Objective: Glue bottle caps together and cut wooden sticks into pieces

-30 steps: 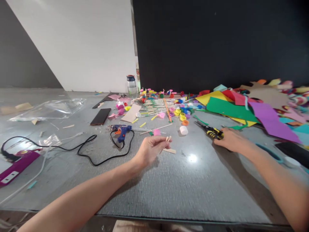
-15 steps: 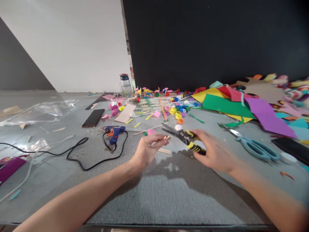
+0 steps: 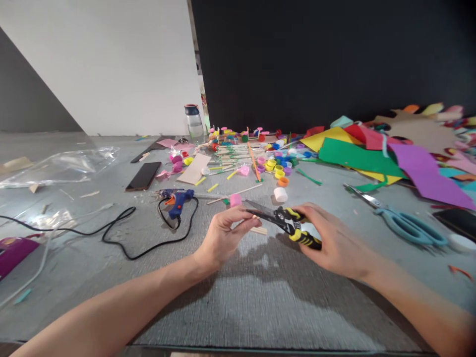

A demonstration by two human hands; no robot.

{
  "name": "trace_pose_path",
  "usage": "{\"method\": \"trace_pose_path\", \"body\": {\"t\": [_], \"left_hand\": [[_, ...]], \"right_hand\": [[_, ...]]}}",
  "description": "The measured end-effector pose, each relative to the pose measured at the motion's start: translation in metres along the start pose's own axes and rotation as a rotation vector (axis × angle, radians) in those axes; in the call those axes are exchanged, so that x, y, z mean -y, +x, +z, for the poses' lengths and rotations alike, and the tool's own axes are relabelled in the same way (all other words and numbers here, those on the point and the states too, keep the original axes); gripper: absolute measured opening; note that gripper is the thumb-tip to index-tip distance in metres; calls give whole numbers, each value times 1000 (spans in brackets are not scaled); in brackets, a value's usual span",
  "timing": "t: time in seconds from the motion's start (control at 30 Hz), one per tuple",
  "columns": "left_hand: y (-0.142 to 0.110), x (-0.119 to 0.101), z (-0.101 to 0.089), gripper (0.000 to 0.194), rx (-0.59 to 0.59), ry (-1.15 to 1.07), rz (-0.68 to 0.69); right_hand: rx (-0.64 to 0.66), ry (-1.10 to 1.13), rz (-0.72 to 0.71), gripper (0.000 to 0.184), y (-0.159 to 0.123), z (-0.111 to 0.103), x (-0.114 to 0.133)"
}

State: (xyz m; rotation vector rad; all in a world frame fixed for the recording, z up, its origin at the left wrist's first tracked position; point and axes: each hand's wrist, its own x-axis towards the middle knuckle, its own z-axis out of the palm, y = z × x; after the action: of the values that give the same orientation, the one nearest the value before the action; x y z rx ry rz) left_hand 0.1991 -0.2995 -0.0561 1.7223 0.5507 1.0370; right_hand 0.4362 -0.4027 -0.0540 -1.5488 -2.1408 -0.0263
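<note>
My left hand (image 3: 225, 233) is closed in a pinch on thin wooden sticks (image 3: 256, 216), whose pale ends just show past the fingertips. My right hand (image 3: 334, 238) grips spring-loaded snips (image 3: 284, 218) with black and yellow handles. Their blades are parted and point left, one of them at the stick ends by my left fingertips. Whether the blade touches the wood I cannot tell. Several short sticks (image 3: 259, 230) lie on the grey table (image 3: 238, 307) just behind my left fingers. A pink cap (image 3: 235, 200) and a white cap (image 3: 280, 194) stand beyond the hands.
A blue glue gun (image 3: 180, 201) with a looped black cord lies left, near a dark phone (image 3: 144, 176). Blue-handled scissors (image 3: 412, 225) lie right, before coloured paper sheets (image 3: 360, 156). Coloured caps (image 3: 278, 171) and a water bottle (image 3: 194, 121) stand at the back.
The snips have moved left and slightly down, bringing a blade to the stick ends. My left hand keeps its pinch. The view has shifted slightly.
</note>
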Motion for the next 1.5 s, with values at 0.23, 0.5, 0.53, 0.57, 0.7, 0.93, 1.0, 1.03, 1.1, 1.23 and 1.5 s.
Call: {"method": "trace_pose_path", "body": {"t": [0.23,0.5,0.53,0.57,0.7,0.93,1.0,1.03,1.1,1.23,1.5], "left_hand": [[0,3,0,15,10,-29,-2],[0,-1,0,20,42,-20,-19],[-1,-1,0,21,46,-17,-16],[-1,0,0,22,48,-12,-12],[-1,-1,1,22,59,-45,-7],[0,-8,3,17,52,-115,-64],[0,-9,1,22,75,-84,-42],[-1,-10,0,24,86,-67,-26],[-1,-10,-1,26,108,-44,8],[-2,-7,-3,26,129,-29,44],[0,-7,-4,27,150,-24,4]], "right_hand": [[39,41,24,59,-1,-2,2],[54,28,12,56,0,-1,4],[45,10,0,55,0,-1,3],[29,-11,-13,54,0,-1,3],[-31,-91,-55,37,0,-2,1],[-11,19,14,37,0,-3,0],[12,26,-9,46,0,-3,0],[20,21,-20,49,0,-4,1],[24,4,-36,51,-1,-4,1],[8,-44,-56,50,-2,-4,1],[-38,-131,-74,32,-4,-4,-3]]}}
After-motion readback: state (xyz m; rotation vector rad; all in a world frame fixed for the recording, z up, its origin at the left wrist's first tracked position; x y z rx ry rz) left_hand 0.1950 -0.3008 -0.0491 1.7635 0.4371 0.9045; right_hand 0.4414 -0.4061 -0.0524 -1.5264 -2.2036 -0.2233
